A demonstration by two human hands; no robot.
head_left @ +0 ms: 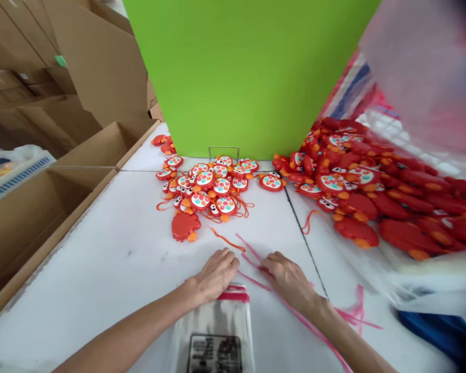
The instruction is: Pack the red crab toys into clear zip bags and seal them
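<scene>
My left hand [219, 272] is closed at the top edge of a clear plastic bag [213, 321] with a red strip and a black printed box; what its curled fingers hold is hidden. To its right, my right hand [287, 277] pinches thin pink plastic strips [252, 280], which run beneath it and along the forearm. Just beyond the hands lies an orange cord loop [229, 240]. Farther off is a small pile of red animal-shaped toys [204, 179] with dotted white faces, orange feet and cords. One toy [185, 226] lies face down at the pile's near edge.
A large heap of the same red toys [357, 194] spills from a clear bag on the right. A green panel [248, 77] stands upright behind the pile. Open cardboard boxes [73, 181] line the left edge of the white table [101, 280]. Blue cloth [438, 331] lies near right.
</scene>
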